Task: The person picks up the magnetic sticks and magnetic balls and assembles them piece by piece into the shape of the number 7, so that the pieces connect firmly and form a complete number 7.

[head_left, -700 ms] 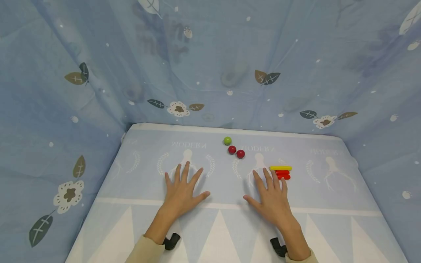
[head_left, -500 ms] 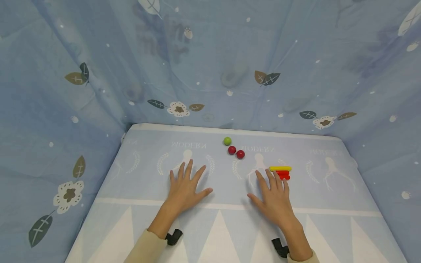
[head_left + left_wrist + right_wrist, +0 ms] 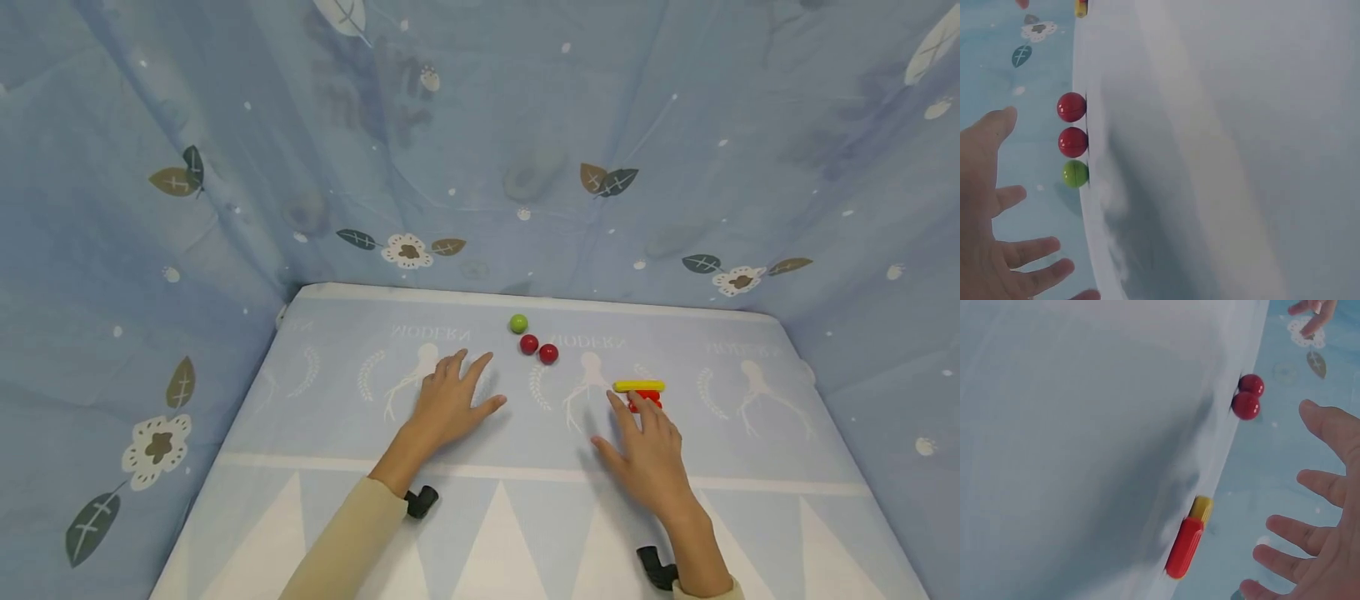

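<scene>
My left hand is spread over the table, fingers straight and apart, holding nothing. Ahead of it and to its right lie a green ball and two glossy red balls, the nearer one beside the other. My right hand, also empty with loosely extended fingers, hovers just in front of a yellow stick and short red sticks. Its fingers partly hide the red sticks in the head view. The left wrist view shows the balls in a row beyond the fingers.
A pale blue patterned cloth covers the table. Blue curtains with leaf and flower prints enclose it at the back and both sides. A black wrist mount sits below the left wrist, another by the right.
My left hand has moved forward and right, closer to the balls. My right hand has shifted right, its fingers now overlapping the red sticks more. The balls and sticks stay put.
</scene>
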`<state>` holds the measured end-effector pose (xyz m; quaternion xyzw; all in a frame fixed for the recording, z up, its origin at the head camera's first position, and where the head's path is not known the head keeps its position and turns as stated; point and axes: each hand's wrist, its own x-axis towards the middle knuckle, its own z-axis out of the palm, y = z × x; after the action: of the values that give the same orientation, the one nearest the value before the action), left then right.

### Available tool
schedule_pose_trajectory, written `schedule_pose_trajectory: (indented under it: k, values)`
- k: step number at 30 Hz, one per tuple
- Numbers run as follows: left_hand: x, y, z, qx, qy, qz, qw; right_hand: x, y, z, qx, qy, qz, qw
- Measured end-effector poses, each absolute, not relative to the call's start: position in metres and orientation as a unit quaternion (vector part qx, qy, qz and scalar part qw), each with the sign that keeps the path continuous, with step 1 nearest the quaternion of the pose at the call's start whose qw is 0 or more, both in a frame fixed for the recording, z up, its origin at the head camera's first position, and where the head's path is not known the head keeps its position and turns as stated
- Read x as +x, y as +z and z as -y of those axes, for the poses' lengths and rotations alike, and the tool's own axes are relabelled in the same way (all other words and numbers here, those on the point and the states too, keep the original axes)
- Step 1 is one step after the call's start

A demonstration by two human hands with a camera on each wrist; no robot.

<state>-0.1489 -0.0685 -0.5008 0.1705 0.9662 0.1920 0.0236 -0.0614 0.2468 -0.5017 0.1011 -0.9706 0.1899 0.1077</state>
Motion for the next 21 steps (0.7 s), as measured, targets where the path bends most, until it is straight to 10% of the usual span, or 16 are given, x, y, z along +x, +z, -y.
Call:
schedule_pose_trajectory:
  k: [21]
  values:
    - [-0.214,-0.516,0.023,0.149,0.357,-0.919,0.078,-0.085,-0.508,-0.313,0.016,0.336,0.936,0.102]
